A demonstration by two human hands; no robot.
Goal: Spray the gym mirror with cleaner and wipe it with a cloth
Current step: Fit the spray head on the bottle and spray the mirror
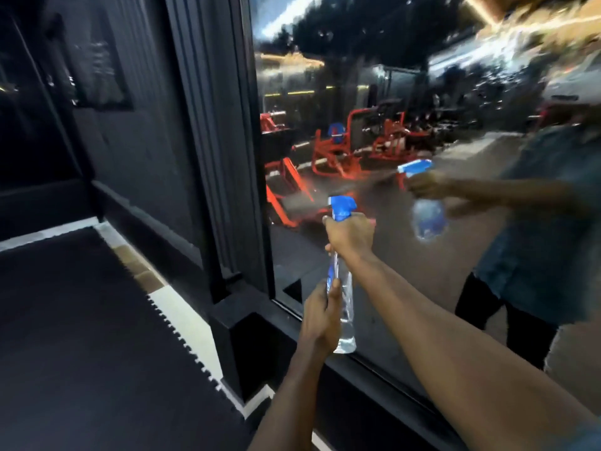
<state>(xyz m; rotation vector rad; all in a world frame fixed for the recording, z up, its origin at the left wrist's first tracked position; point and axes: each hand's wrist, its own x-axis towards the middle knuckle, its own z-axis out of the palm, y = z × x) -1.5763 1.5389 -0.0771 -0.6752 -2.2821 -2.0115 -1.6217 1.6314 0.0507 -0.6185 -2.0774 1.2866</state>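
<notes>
The spray bottle (342,281) stands nearly upright in front of the mirror (406,141), close to the mirror's lower left corner, just above the black sill (383,382) that runs along the glass's bottom edge. Its long axis runs top to bottom, blue trigger head up, clear base down w/ a bit of liquid showing at the bottom. The right hand (351,234) is on top: fingers curled tight round the neck right under the blue head, so it holds the trigger end. The left hand (320,315) is lower, fingers and thumb wrapped round the clear body, steadying the base. So the bottle sits between the two hands, right above left, both gripping it. The nozzle points away from the person & toward the glass, to the left of the fist; a faint pale haze hangs just off the nozzle, prob. spray, tho the blur makes it hard to be sure. The glass lies straight ahead of the nozzle, near but not touching. The reflection shows the same bottle & an arm, aimed back at the real one. No cloth is in view, can't tell where it is. I'd judge this is the spraying step, wiping not yet started. The right hand is the one that matters next: it's at the trigger, nearer the glass, and the aim depends on keeping the bottle upright w/ the nozzle square to the mirror. The black floor mat (81,320) lies to the left, well apart from all this.
</notes>
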